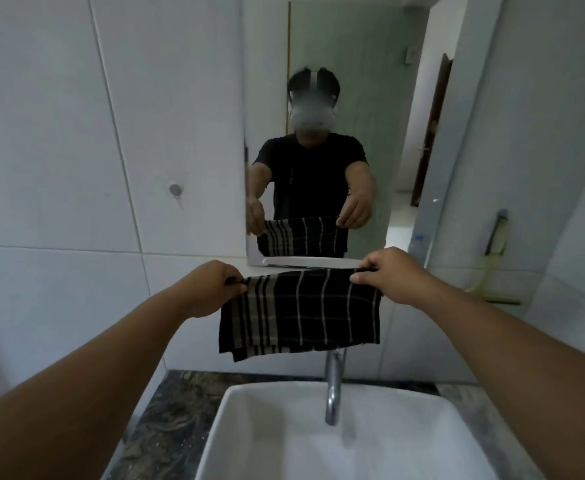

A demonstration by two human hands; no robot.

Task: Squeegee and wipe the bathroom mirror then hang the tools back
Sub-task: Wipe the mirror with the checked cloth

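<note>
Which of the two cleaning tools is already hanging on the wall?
The squeegee, hanging on the tiled wall right of the mirror. The striped cloth is stretched between both hands above the sink.

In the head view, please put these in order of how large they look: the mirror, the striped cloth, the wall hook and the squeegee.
1. mirror
2. striped cloth
3. squeegee
4. wall hook

The cloth is nearer the camera, so it looks bigger than it is.

Home bathroom, tiled walls (59, 133), mirror (346, 81), basin (235, 427), tap (334, 386)
</note>
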